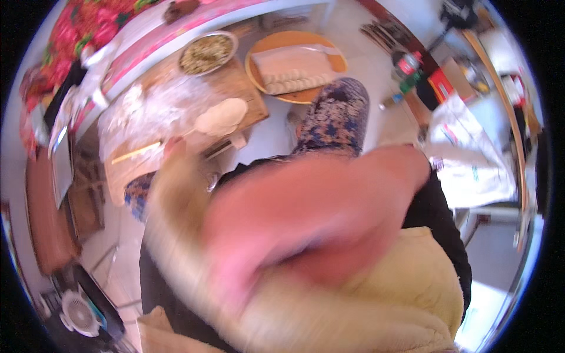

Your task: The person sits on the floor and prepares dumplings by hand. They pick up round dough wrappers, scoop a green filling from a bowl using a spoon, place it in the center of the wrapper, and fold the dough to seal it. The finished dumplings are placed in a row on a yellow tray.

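My right hand [312, 212] is large, close and smeared by motion. It lies across the cream fuzzy sleeve [176, 235] of my left arm with its fingers bent down, but whether they grip the cloth is unclear. Only a little of my left hand [173, 147] shows past the cuff, at the edge of a low wooden table [250, 88], and its fingers are hidden. Beside it a thin pale rolling pin [135, 153] lies on the floured tabletop. Flat rounds of dough [222, 116] overlap at the table's right side. A metal bowl of chopped filling [207, 54] stands at the back.
Right of the table, a round orange tray [254, 69] carries a pale cloth and rows of dumplings [297, 81]. My patterned shoes [335, 112] frame the table's near corner. Bottles [407, 65], a box [456, 79] and a white sack [468, 153] are at right. A fan-like appliance [79, 312] stands lower left.
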Demonstrator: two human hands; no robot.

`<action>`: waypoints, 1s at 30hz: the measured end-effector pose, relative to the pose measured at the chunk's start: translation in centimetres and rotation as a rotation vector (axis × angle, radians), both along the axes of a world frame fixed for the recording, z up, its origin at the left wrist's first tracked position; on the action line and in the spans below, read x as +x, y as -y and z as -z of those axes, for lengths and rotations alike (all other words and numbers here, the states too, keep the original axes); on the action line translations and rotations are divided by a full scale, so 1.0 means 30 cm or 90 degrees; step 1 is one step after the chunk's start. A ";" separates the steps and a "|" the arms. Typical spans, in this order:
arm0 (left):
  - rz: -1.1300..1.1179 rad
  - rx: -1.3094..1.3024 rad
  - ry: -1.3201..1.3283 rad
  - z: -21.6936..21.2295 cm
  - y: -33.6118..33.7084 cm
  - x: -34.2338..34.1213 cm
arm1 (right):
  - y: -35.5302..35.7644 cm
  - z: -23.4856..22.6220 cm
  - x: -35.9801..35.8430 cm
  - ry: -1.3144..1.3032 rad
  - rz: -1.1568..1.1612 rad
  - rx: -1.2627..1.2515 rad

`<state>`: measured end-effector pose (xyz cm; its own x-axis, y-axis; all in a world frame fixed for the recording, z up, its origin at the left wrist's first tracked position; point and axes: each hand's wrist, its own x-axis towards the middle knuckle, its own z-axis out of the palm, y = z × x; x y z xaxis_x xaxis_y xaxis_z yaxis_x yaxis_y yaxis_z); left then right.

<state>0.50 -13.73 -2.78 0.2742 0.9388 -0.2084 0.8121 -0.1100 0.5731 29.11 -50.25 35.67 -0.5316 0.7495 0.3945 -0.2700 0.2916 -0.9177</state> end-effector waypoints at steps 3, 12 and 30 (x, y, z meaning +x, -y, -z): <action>-0.056 0.062 -0.049 -0.130 0.146 0.067 | 0.029 -0.022 -0.068 -0.092 -0.298 -0.227; -0.089 0.071 0.015 -0.006 0.166 0.107 | 0.091 -0.057 0.035 -0.186 -0.528 -0.658; -0.079 -0.129 -0.193 -0.032 0.125 0.389 | -0.090 -0.028 0.324 -0.258 -0.531 -0.653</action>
